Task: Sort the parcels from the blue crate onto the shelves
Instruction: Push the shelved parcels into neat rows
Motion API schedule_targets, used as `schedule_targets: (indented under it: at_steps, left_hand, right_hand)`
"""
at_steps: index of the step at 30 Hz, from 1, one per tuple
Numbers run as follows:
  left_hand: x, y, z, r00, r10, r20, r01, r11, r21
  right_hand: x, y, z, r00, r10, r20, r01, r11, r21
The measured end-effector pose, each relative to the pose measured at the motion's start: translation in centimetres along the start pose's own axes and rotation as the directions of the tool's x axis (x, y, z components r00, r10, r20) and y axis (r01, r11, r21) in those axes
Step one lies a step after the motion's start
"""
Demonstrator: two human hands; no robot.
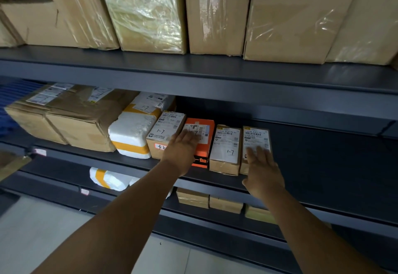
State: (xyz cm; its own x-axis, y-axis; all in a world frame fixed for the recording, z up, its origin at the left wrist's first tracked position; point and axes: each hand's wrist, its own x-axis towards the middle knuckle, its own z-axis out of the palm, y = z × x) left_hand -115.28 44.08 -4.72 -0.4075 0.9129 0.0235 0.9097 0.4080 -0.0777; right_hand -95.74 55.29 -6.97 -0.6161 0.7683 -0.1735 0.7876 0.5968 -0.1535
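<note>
Shelving (215, 75) in dark grey carries a row of labelled parcels on its middle shelf, where the left hand (181, 153) lies flat, fingers straight, on the orange parcel (204, 144) and the right hand (263, 170), fingers straight, touches the rightmost brown parcel (256, 138).

The left hand (179, 153) covers the lower front of the orange parcel (204, 131) and part of its label; right of that parcel, the right hand (263, 172) hides the end parcel's (256, 138) lower label; label print is too small to read.
</note>
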Motion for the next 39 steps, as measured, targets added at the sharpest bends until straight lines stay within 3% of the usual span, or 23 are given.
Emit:
schedule_targets:
  at_steps: [13, 21, 31, 39]
  left_hand:
    - [-6.6, 0.1, -0.6, 0.996, -0.085, 0.004, 0.085, 0.989, -0.121]
    - [-13.5, -5.7, 2.6, 0.995, -0.091, 0.037, 0.097, 0.976, -0.196]
    - [-19.3, -16.2, 9.3, 0.985, -0.027, 0.173, 0.056, 0.984, -0.168]
    - [-17.1, -17.5, 15.4, 0.979, -0.004, 0.203, 0.037, 0.987, -0.159]
  right_hand:
    - [-4.0, -6.5, 0.5, 0.983, -0.173, -0.062, 0.177, 0.982, 0.069]
    - [-7.5, -15.4, 3.7, 0.962, -0.270, -0.042, 0.273, 0.959, 0.071]
    - [-10.5, -25.8, 12.1, 0.984, -0.172, 0.053, 0.166, 0.980, 0.107]
    - [-7.6, -24.2, 18.3, 0.987, -0.096, 0.131, 0.089, 0.994, 0.056]
